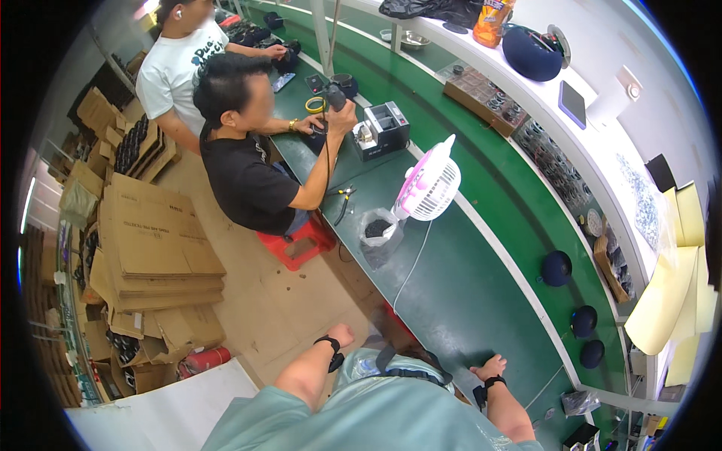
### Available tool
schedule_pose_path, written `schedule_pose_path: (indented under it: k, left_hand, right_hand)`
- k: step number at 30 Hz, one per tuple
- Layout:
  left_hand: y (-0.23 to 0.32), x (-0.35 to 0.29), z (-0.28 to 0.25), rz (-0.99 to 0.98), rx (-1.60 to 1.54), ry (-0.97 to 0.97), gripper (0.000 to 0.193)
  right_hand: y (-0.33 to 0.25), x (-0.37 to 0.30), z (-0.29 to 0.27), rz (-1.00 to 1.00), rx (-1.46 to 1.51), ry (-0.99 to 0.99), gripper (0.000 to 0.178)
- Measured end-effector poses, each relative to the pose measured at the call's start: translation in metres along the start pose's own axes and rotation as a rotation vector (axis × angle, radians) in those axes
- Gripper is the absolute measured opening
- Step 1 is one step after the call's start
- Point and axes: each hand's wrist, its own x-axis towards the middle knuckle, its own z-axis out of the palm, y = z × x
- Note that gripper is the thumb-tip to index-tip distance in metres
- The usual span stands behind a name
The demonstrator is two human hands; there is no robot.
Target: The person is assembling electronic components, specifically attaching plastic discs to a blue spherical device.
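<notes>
My left hand (341, 334) hangs beside my body over the floor, short of the workbench. Its fingers are curled in, and nothing shows in them. My right hand (492, 367) is at the near part of the green workbench (470, 289), its thumb apart from the fingers and no object visible in it. Both wrists wear dark bands. Ahead on the bench stand a pink and white fan (430, 184) with a trailing cable and a clear plastic bag (380, 234) of small dark pieces. Pliers (344, 203) lie farther left.
A seated co-worker (244, 165) holds a dark handheld tool (335, 96) near a black box-shaped device (382, 129); another person (177, 75) stands behind. Flattened cartons (158, 233) are stacked left. Dark round speakers (556, 268) sit on the green conveyor, below a white shelf (602, 143).
</notes>
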Motion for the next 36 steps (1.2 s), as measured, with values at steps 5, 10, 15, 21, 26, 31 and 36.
schedule_pose_path:
  k: [5,10,15,21,26,31,36]
  left_hand:
    - [0.024,0.003,-0.008,0.043,0.039,0.03,0.033]
    - [0.039,0.002,-0.015,0.084,0.063,0.018,0.034]
    - [0.042,0.005,-0.014,0.08,0.051,-0.007,0.032]
    - [0.047,0.008,-0.016,0.11,0.066,0.004,0.033]
    - [0.057,0.007,-0.018,0.105,0.094,0.017,0.037]
    - [0.061,0.015,-0.018,0.13,0.097,0.016,0.039]
    - [0.06,0.021,-0.016,0.057,0.112,-0.013,0.034]
  right_hand:
    - [0.001,0.004,0.006,-0.028,-0.039,0.031,0.109]
    - [-0.001,0.007,0.008,0.022,-0.066,0.053,0.105]
    - [-0.001,0.008,0.008,0.034,-0.034,0.043,0.105]
    - [-0.001,0.009,0.012,0.053,-0.007,0.058,0.106]
    - [-0.001,0.006,0.011,0.058,0.024,0.068,0.105]
    - [-0.005,0.0,0.004,0.075,0.085,0.087,0.104]
    - [-0.002,-0.003,0.007,0.059,0.125,0.112,0.104]
